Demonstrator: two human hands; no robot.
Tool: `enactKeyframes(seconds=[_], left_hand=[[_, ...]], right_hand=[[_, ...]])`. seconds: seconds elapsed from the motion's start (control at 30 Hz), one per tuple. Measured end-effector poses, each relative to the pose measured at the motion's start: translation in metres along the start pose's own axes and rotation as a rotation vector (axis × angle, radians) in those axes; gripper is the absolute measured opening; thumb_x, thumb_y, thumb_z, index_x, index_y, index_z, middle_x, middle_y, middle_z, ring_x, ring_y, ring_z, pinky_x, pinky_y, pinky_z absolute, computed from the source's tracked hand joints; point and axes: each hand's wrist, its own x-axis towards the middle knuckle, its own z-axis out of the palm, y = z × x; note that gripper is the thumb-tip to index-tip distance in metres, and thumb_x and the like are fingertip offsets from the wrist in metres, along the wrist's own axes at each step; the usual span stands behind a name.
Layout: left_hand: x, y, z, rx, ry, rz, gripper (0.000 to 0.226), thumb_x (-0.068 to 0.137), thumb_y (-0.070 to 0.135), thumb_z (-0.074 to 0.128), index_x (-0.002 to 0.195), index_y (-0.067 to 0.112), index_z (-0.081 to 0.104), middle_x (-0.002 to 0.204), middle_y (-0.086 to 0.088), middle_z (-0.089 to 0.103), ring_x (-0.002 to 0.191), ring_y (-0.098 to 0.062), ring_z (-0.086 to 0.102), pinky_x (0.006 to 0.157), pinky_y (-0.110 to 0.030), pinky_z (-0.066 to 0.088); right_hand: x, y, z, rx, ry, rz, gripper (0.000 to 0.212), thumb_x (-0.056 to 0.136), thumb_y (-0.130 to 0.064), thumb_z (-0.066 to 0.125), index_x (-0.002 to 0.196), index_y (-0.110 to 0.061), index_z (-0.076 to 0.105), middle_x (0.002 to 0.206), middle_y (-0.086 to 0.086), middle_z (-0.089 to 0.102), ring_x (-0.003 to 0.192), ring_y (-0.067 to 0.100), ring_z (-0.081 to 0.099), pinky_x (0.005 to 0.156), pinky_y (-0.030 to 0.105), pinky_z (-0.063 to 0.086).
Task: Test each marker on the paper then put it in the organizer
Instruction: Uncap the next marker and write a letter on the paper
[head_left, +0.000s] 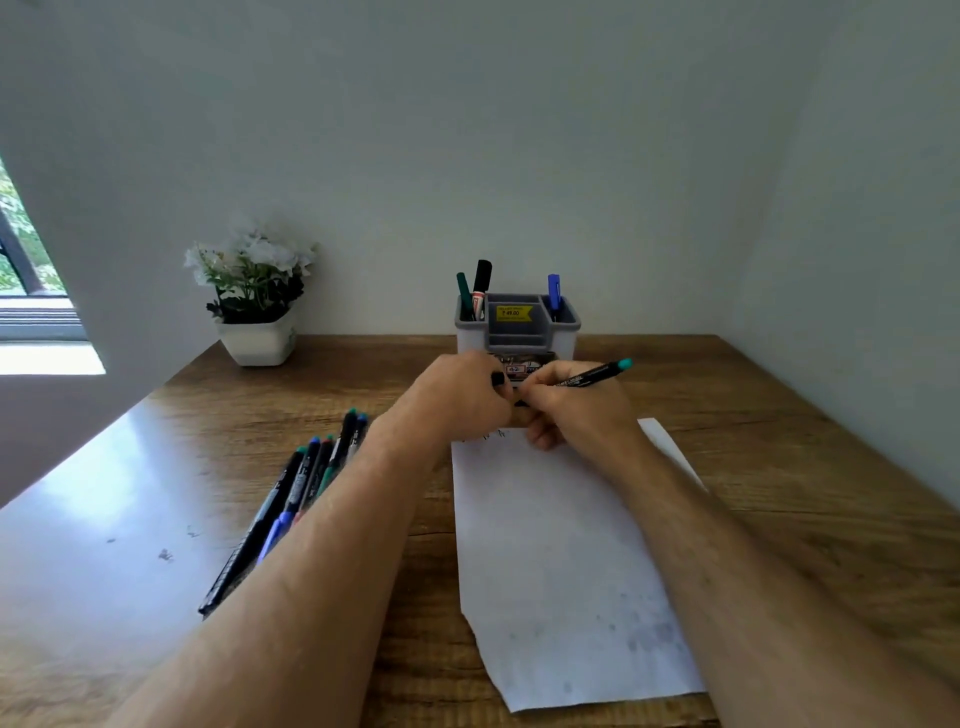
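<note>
- Organizer (519, 332): grey, with several compartments, standing at the far side of the desk (779, 415) against the wall; taken here as the landmark.
- Markers already stored: three in view. A green marker (464, 292) and a black marker (481, 283) stand in the organizer's left compartment; a blue marker (554, 291) stands in its right compartment.
- Marker in hand (592, 375): black barrel, teal end pointing right, held just in front of the organizer.
- Right hand (571, 405): fingers curled round the marker's barrel.
- Left hand (462, 395): fingers curled round a dark cap (497, 379) at the marker's near end; whether the cap is going on or coming off cannot be told.
- Paper (561, 561): lying in front of the organizer, a few faint marks at its far edge, just beside the hands.
- Loose markers (301, 488): a bunch in front of the organizer and to its left, partly hidden by the left forearm.
- Judgement: early to middle stage; three stored, one being tested, the bunch untested.
- Flower pot (257, 340): well to the left of the organizer.
</note>
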Motion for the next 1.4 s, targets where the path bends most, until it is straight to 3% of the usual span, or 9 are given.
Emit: enactKeyframes(seconds=[0.13, 0.23, 0.33, 0.43, 0.67, 0.93, 1.07, 1.2, 1.4], left_hand=[[0.0014, -0.0006, -0.0001, 0.089, -0.066, -0.011, 0.017, 0.088, 0.023, 0.059, 0.099, 0.015, 0.070, 0.095, -0.004, 0.067, 0.085, -0.020, 0.062, 0.066, -0.028, 0.048], [0.0032, -0.0045, 0.0029, 0.057, -0.096, -0.060, 0.021, 0.087, 0.020, 0.063, 0.106, 0.013, 0.070, 0.097, -0.004, 0.068, 0.086, -0.020, 0.062, 0.066, -0.028, 0.047], [0.0039, -0.0045, 0.0028, 0.061, -0.098, -0.070, 0.014, 0.088, 0.019, 0.065, 0.100, 0.011, 0.067, 0.081, -0.001, 0.062, 0.080, -0.019, 0.060, 0.063, -0.027, 0.046], [0.0018, -0.0011, 0.0001, 0.062, -0.074, -0.057, 0.006, 0.088, 0.017, 0.065, 0.087, 0.016, 0.058, 0.068, 0.004, 0.051, 0.073, -0.017, 0.056, 0.058, -0.024, 0.043], [0.0010, -0.0005, 0.0001, 0.019, -0.059, -0.059, 0.020, 0.086, 0.023, 0.069, 0.076, 0.019, 0.052, 0.065, 0.005, 0.050, 0.064, -0.012, 0.051, 0.051, -0.021, 0.039], [-0.0011, 0.0029, -0.0012, 0.034, -0.081, -0.067, 0.013, 0.088, 0.019, 0.068, 0.088, 0.019, 0.055, 0.067, 0.004, 0.049, 0.077, -0.018, 0.056, 0.067, -0.027, 0.047], [-0.0030, 0.0050, -0.0028, 0.045, -0.077, -0.056, 0.016, 0.089, 0.021, 0.068, 0.084, 0.019, 0.053, 0.065, 0.005, 0.048, 0.076, -0.018, 0.055, 0.067, -0.027, 0.046], [-0.0025, 0.0035, -0.0021, 0.041, -0.072, -0.052, 0.021, 0.089, 0.025, 0.069, 0.080, 0.019, 0.051, 0.064, 0.005, 0.047, 0.072, -0.016, 0.053, 0.064, -0.026, 0.045], [-0.0014, 0.0026, -0.0014, 0.045, -0.075, -0.050, 0.015, 0.090, 0.022, 0.067, 0.085, 0.018, 0.054, 0.066, 0.005, 0.049, 0.075, -0.017, 0.056, 0.066, -0.026, 0.046]], right_hand=[[0.0011, 0.0012, -0.0009, -0.003, -0.034, -0.009, 0.005, 0.087, -0.003, 0.062, 0.085, -0.002, 0.066, 0.074, 0.021, 0.071, 0.057, 0.026, 0.067, 0.054, 0.036, 0.057], [0.0008, 0.0032, -0.0004, -0.108, -0.040, -0.031, 0.009, 0.081, -0.009, 0.064, 0.072, -0.010, 0.063, 0.067, 0.012, 0.072, 0.054, 0.017, 0.062, 0.048, 0.028, 0.048], [0.0003, 0.0023, -0.0008, -0.253, -0.044, -0.084, 0.014, 0.075, -0.020, 0.068, 0.064, -0.015, 0.062, 0.062, 0.001, 0.068, 0.063, 0.013, 0.058, 0.057, 0.028, 0.045], [0.0003, 0.0009, 0.0000, -0.272, -0.048, -0.090, 0.016, 0.075, -0.023, 0.070, 0.067, -0.010, 0.064, 0.070, 0.009, 0.069, 0.069, 0.018, 0.060, 0.061, 0.031, 0.047], [-0.0012, -0.0017, 0.0026, -0.323, -0.052, -0.070, 0.017, 0.079, -0.022, 0.067, 0.067, -0.012, 0.060, 0.071, 0.006, 0.068, 0.062, 0.010, 0.055, 0.048, 0.019, 0.037], [-0.0004, -0.0016, 0.0037, -0.330, -0.066, -0.103, 0.022, 0.079, -0.022, 0.069, 0.064, -0.012, 0.057, 0.066, 0.007, 0.064, 0.059, 0.012, 0.053, 0.050, 0.022, 0.038], [-0.0014, -0.0019, 0.0035, -0.316, -0.067, -0.083, 0.016, 0.082, -0.023, 0.067, 0.073, -0.010, 0.064, 0.072, 0.006, 0.068, 0.061, 0.010, 0.056, 0.047, 0.015, 0.036], [-0.0011, -0.0015, 0.0049, -0.293, -0.060, -0.074, 0.015, 0.081, -0.022, 0.067, 0.073, -0.009, 0.065, 0.073, 0.008, 0.070, 0.065, 0.013, 0.060, 0.053, 0.022, 0.040], [-0.0024, -0.0028, 0.0047, -0.315, -0.059, -0.100, 0.024, 0.080, -0.024, 0.071, 0.066, -0.010, 0.056, 0.062, 0.002, 0.058, 0.058, 0.011, 0.050, 0.051, 0.023, 0.037]])
